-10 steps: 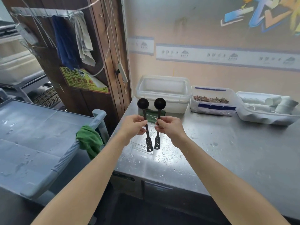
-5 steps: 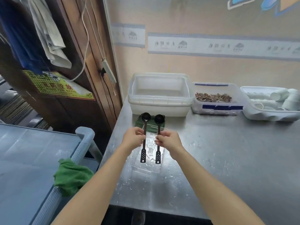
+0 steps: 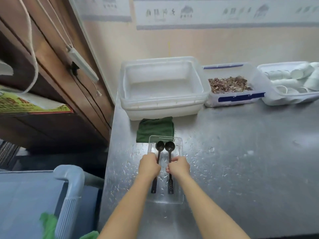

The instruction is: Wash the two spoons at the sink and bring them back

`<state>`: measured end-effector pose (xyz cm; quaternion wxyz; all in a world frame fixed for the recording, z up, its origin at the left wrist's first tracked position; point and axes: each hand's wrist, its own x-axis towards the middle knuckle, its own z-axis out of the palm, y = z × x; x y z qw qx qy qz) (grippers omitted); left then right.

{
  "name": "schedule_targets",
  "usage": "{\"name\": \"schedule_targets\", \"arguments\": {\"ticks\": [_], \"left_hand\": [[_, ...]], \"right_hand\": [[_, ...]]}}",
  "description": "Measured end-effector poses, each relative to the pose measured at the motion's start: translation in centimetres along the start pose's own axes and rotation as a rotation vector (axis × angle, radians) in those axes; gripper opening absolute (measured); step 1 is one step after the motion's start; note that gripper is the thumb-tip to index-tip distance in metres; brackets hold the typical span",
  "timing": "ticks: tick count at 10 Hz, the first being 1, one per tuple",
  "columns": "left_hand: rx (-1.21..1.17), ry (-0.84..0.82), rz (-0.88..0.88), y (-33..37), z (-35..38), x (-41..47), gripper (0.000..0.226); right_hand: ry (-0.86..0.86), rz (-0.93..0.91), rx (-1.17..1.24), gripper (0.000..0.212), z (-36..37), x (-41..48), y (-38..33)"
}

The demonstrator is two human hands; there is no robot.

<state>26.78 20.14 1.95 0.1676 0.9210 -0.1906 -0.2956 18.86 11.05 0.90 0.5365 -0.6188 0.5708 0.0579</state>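
Over the wet steel desk (image 3: 241, 152), clamped: left grip (image 3: 149, 164) on the mid-handle of one black round-bowled plastic spoon (image 3: 160, 146), right grip (image 3: 178, 165) on the second black spoon (image 3: 169, 146). Side by side, bowls away, low in a clear rectangular plastic tray (image 3: 179, 195). Beyond, a folded dark green cloth (image 3: 155, 127) at the tray's far end.
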Motion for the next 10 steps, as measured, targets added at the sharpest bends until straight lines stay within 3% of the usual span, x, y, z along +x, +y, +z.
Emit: {"name": "schedule_targets", "arguments": {"ticks": [4,6,7,9,10], "left_hand": [[0.103,-0.099,-0.002,0.2,3.1,0.7,0.014],[0.046,-0.092,-0.023,0.7,3.3,0.4,0.019],[0.036,-0.082,-0.02,0.7,3.3,0.2,0.01],[-0.007,-0.058,-0.028,0.5,3.1,-0.2,0.029],[-0.051,-0.03,-0.013,0.7,2.4,-0.5,0.024]], "right_hand": [[0.002,-0.072,-0.395,0.041,0.9,0.8,0.4],[-0.028,-0.116,-0.505,0.006,0.0,1.1,0.0],[-0.006,-0.153,-0.565,0.006,0.0,1.0,0.3],[0.077,-0.209,-0.653,0.025,0.2,0.1,1.4],[0.128,-0.288,-0.587,0.029,-0.5,-0.7,1.4]]}}
